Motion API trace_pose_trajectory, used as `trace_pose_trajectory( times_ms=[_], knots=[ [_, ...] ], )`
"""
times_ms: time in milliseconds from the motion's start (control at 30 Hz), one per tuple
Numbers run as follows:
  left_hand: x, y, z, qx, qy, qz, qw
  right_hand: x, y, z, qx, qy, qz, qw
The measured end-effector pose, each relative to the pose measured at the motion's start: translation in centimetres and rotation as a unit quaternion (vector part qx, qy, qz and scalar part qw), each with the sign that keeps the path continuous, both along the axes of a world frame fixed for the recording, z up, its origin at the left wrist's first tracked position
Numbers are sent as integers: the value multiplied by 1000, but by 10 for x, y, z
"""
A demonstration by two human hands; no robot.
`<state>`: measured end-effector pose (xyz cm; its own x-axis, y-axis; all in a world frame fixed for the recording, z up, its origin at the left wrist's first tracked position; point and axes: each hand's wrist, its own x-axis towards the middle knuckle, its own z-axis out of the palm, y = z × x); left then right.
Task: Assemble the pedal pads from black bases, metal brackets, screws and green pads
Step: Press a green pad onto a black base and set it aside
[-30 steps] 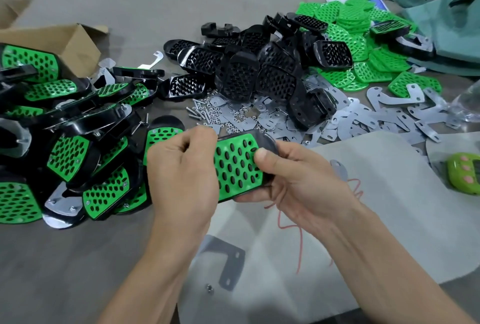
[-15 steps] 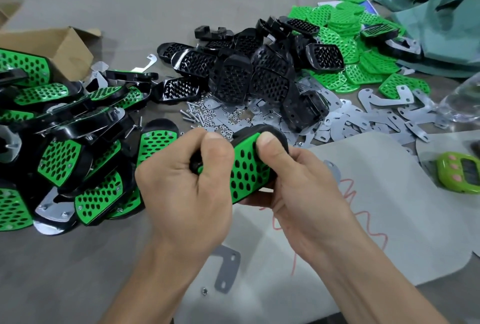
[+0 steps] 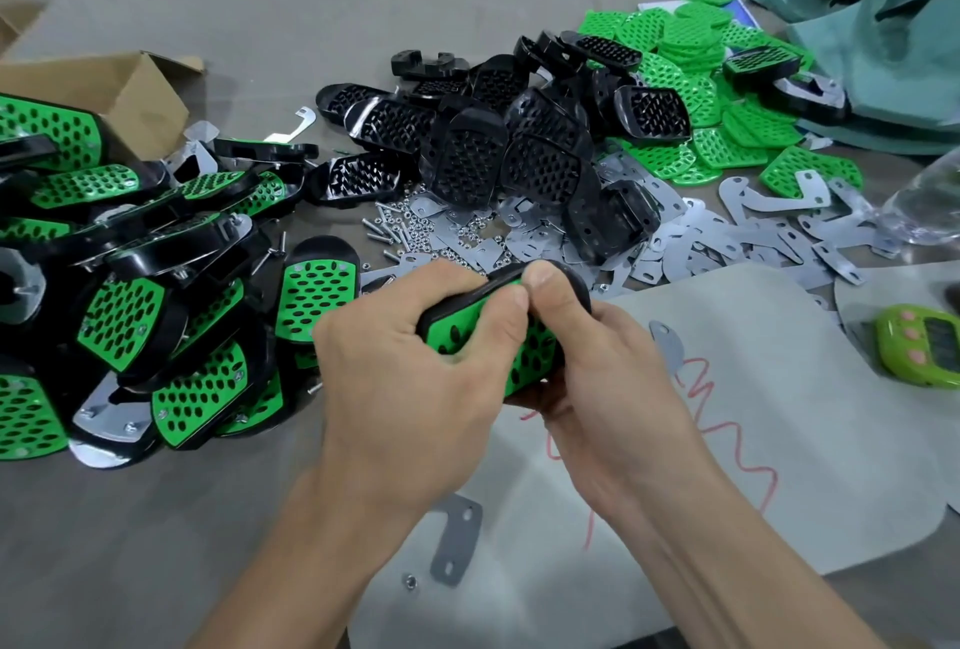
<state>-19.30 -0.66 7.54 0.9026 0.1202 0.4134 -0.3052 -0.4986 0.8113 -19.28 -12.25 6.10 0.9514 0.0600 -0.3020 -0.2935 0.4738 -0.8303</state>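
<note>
Above the grey mat (image 3: 727,336), my left hand (image 3: 405,378) and right hand (image 3: 597,373) grip one pedal pad (image 3: 498,336) between them, thumbs pressing its green face, long axis running far-left to near-right.

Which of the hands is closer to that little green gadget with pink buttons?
Right. The right hand holds the pedal pad with the gadget off to its right; the left hand holds the pad's left end, farther away.

Finished pedals (image 3: 130,295) lie left, black bases (image 3: 498,149) behind centre, brackets (image 3: 727,237) and pads (image 3: 691,76) right.
</note>
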Motion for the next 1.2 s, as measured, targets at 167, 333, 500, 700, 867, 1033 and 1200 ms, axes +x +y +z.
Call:
trace_pose_trajectory(
  times_ms=[167, 333, 500, 700, 867, 1033, 1200],
  knots=[
    [-1, -5, -3, -34, -9, 3, 999, -3, 2, 3, 15, -5, -43, 999],
    [3, -6, -11, -53, -20, -3, 998, 0, 0, -3, -1, -7, -36, 999],
    [26, -2, -30, -121, 42, 1, 992, 14, -14, -18, -36, -1, 30, 999],
    [39, -3, -43, -127, 128, 9, 984, 19, -31, -30, -17, -26, 61, 998],
    [43, -4, -40, -38, 182, 19, 982, 21, -31, -34, -55, -61, 37, 996],
    [42, -2, -39, -147, 162, 17, 976, 22, -30, -29, -78, -94, 76, 990],
    [44, -4, -41, -224, 166, 45, 959, 21, -39, -23, -55, -103, 191, 975]
  ],
)
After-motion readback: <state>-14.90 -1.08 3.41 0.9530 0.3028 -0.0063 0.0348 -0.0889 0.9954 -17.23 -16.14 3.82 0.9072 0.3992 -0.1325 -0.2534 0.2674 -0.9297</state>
